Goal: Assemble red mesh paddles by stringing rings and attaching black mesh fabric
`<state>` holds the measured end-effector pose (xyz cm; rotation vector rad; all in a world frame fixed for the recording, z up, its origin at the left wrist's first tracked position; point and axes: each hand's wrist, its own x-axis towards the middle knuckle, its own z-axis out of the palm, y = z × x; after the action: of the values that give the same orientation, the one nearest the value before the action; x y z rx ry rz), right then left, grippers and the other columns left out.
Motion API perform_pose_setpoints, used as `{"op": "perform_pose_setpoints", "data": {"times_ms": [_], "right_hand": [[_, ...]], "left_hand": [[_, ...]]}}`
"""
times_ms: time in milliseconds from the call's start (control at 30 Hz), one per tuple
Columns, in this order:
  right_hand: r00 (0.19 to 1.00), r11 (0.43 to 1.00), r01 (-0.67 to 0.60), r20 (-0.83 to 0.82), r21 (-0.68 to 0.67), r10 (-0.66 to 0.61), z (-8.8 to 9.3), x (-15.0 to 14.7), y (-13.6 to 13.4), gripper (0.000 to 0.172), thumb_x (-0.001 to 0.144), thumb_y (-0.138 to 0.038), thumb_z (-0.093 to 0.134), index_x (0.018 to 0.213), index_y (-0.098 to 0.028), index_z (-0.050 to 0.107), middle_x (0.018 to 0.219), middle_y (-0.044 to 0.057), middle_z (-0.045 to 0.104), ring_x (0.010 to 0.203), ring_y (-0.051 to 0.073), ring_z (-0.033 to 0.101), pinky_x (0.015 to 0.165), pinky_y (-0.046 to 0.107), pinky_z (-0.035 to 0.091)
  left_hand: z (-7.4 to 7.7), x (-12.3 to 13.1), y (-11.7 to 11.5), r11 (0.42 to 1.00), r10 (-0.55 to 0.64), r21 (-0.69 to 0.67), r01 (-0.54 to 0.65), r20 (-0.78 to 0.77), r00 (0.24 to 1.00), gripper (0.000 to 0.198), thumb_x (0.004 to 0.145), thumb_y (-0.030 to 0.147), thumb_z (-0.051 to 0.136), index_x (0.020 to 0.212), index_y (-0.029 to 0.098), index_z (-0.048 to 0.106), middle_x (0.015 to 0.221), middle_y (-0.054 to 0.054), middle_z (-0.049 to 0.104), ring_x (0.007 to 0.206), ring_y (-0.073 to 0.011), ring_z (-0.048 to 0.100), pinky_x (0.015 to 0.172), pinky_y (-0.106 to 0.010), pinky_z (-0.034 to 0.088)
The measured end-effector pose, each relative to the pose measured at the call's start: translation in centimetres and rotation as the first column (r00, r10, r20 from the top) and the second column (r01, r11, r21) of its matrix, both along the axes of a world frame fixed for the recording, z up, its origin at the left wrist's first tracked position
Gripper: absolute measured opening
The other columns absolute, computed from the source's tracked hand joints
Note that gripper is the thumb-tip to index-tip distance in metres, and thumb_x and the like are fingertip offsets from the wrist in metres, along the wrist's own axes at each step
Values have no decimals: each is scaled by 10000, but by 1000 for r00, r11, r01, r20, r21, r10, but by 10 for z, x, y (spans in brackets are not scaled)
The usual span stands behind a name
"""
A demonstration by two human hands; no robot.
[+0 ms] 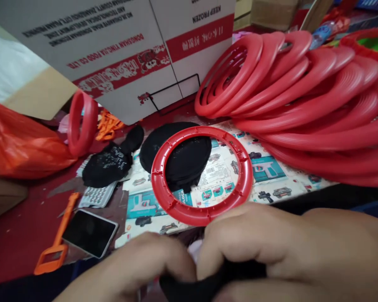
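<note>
Close to the camera, a piece of black fabric (pixel 192 289) is pinched between my two hands. My left hand (pixel 151 262) has its fingers bent and closed on the cloth's left part. My right hand (pixel 255 239) grips the same cloth from the right, fingers curled; its fingertips are partly hidden. Just beyond the hands lies a red plastic ring (pixel 201 216), its ribbed inner side facing up. It rests partly over black round cloth pieces (pixel 189 161) on a printed cardboard sheet (pixel 141 209).
Many red rings (pixel 302 109) lean in a stack at right. A white carton (pixel 122 50) stands behind. At left are a phone (pixel 90 233), an orange plastic handle (pixel 59 239), a calculator (pixel 96 196), a crumpled black cloth (pixel 107 165), and an orange bag (pixel 25 142).
</note>
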<state>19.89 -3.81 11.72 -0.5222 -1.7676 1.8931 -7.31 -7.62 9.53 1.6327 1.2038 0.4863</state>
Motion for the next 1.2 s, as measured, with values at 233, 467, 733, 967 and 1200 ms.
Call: {"op": "perform_pose_setpoints", "data": {"times_ms": [233, 467, 733, 967, 1200], "right_hand": [[944, 948, 315, 87, 49, -318, -29, -38, 56, 469, 867, -464, 591, 557, -167, 402, 536, -71, 310, 482, 29, 284, 416, 176, 200], [923, 951, 290, 229, 109, -308, -62, -42, 101, 594, 800, -689, 554, 556, -187, 350, 546, -73, 256, 491, 42, 225, 448, 221, 139], [841, 907, 316, 360, 278, -403, -69, -42, 121, 433, 837, -525, 577, 626, -147, 579, 546, -50, 451, 505, 65, 362, 491, 228, 262], [898, 840, 185, 260, 510, -356, -84, -49, 135, 144, 852, -187, 536, 930, -150, 651, 883, 23, 690, 802, 118, 619, 759, 254, 465], [878, 683, 21, 313, 730, -362, -98, -61, 155, 277, 855, -64, 451, 974, -157, 683, 940, 51, 708, 864, 140, 634, 823, 279, 487]], "left_hand": [[-8, 42, 52, 999, 47, -7, -47, 351, 935, 595, 699, 271, 819, 1203, 366, 517, 1167, 5, 641, 1077, -209, 636, 878, -282, 555], [-29, 41, 102, 967, 244, 29, -254, 191, 951, 315, 730, 224, 760, 995, 206, 591, 806, 10, 641, 753, -120, 614, 632, -190, 489], [-40, 27, 125, 963, 242, -196, -186, 314, 918, 419, 705, 245, 757, 1071, 197, 559, 847, -1, 660, 799, -144, 636, 704, -251, 507], [-40, 12, 148, 982, 180, -80, -171, 118, 977, 252, 733, 381, 733, 730, 149, 634, 636, 20, 576, 600, -106, 527, 584, -236, 420], [-54, 3, 172, 958, 188, 236, -165, -76, 979, 271, 805, 419, 634, 762, 156, 684, 789, -31, 631, 722, -152, 570, 654, -270, 441]]}}
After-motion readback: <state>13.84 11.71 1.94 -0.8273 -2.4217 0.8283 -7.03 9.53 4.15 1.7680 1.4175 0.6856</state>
